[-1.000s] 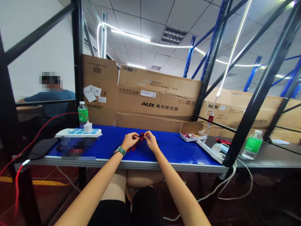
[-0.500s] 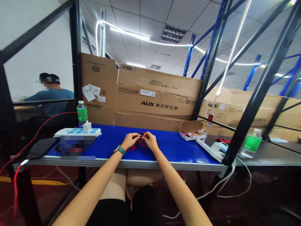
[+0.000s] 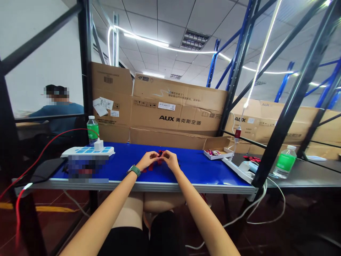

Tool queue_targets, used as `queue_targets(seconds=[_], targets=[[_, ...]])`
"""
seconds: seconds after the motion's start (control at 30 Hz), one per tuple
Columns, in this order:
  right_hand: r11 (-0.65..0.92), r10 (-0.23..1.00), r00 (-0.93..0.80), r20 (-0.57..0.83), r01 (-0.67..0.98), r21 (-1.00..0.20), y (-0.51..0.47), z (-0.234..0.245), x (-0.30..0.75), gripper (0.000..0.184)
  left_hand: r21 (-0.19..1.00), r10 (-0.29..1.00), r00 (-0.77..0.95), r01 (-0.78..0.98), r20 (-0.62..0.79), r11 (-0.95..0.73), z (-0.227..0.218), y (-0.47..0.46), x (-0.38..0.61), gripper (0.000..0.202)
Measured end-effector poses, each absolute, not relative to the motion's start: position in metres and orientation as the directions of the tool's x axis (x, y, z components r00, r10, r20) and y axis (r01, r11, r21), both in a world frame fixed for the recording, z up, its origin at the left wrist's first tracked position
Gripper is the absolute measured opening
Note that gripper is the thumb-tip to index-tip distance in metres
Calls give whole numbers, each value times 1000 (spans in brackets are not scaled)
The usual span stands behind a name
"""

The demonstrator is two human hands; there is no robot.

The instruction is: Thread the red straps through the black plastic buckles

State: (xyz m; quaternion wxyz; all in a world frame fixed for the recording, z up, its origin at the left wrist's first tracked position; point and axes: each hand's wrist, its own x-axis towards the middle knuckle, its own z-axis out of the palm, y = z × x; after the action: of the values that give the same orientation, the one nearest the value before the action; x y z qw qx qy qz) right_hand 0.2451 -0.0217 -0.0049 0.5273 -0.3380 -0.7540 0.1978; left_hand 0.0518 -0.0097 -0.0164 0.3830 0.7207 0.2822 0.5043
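My left hand (image 3: 147,160) and right hand (image 3: 170,160) are pinching a small red-and-black piece (image 3: 160,153) above the blue worktop (image 3: 197,167); this close work needs both hands.

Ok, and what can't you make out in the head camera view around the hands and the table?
Head view:
The red item: the left hand and right hand cover most of it, so its shape is hidden.
The patch on the blue table: pixelated, contents unreadable.
The white tray: its contents are too small to identify.
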Motion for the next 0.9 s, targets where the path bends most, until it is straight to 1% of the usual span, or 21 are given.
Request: queue_targets(seconds=[0.1, 0.27, 0.33, 0.43, 0.47, 0.53, 0.6, 0.7, 0.73, 0.83, 0.9], targets=[[682, 729, -210, 652, 308, -663, -22, -5, 245, 32, 837, 794, 343, 39, 503, -547, -16, -10, 50, 44], [706, 706, -236, 667, 294, -644, -26, -4, 244, 32, 795, 773, 361, 124, 521, -594, -19, -4, 47, 40], [732, 678, -253, 690, 313, -604, -27, -4, 243, 33, 783, 782, 336, 171, 524, -598, -21, -1, 48, 38], [780, 619, -341, 708, 370, -504, -30, -4, 242, 50, 785, 803, 269, 200, 532, -587, -25, 3, 51, 31], [788, 608, -374, 700, 392, -475, -30, -4, 241, 54, 790, 809, 253, 199, 530, -580, -25, 4, 52, 28], [785, 607, -406, 683, 438, -438, -30, -6, 241, 49, 801, 820, 239, 197, 520, -565, -26, 5, 53, 25], [778, 611, -398, 685, 462, -425, -29, -7, 240, 37, 808, 832, 214, 209, 511, -550, -26, 5, 53, 22], [782, 607, -387, 694, 445, -436, -25, -9, 240, 21, 805, 847, 119, 268, 518, -530, -22, 2, 48, 18], [781, 611, -383, 693, 437, -447, -24, -9, 240, 18, 796, 845, 73, 299, 530, -526, -21, 1, 47, 18], [762, 630, -358, 689, 455, -461, -21, -9, 240, 20, 774, 825, -38, 374, 564, -512, -18, -2, 43, 17], [743, 644, -341, 684, 491, -455, -21, -8, 241, 22, 774, 824, -51, 380, 565, -507, -17, -3, 42, 17]])
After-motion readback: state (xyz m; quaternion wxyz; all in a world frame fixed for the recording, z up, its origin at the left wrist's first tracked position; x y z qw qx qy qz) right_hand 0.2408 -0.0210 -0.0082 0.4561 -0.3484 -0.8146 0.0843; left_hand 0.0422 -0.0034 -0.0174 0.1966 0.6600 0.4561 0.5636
